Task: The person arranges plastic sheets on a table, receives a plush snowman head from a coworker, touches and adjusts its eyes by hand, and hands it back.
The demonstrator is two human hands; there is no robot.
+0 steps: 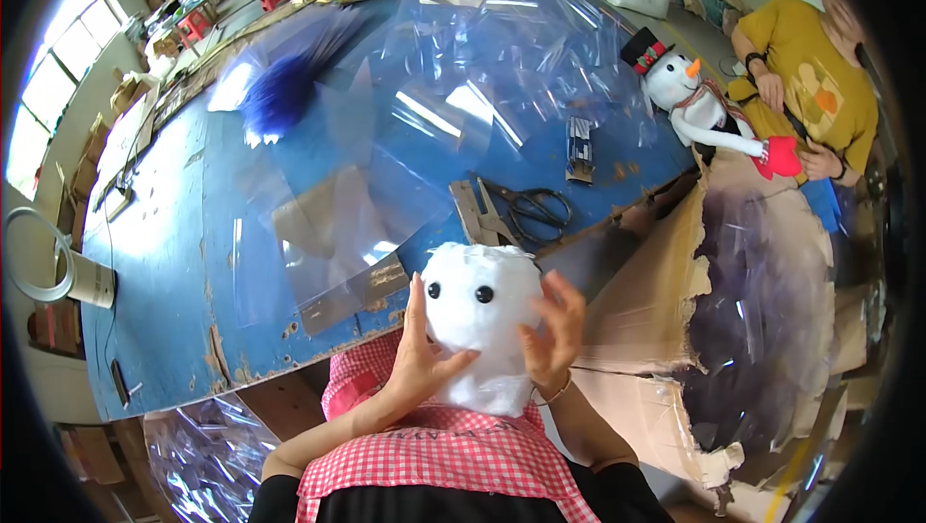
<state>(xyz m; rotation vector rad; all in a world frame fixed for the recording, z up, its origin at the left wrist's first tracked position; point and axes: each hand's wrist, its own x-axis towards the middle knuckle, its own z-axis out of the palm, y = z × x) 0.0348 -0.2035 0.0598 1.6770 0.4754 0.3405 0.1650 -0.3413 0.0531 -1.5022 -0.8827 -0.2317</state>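
Observation:
A white plush snowman head with two black eyes sits upright in front of my chest, at the table's front edge. My left hand grips its left side, fingers pointing up and thumb across the lower front. At its right side is my right hand, slightly blurred, with bent fingers apart; I cannot tell whether the fingertips touch the plush. Just beyond the head lie black-handled scissors and a flat grey metal piece. No nose shows on the head.
Clear plastic sheets cover much of the blue table. A blue-purple tuft and a small box lie there too. A finished snowman sits at the right edge near a person. An open carton stands right.

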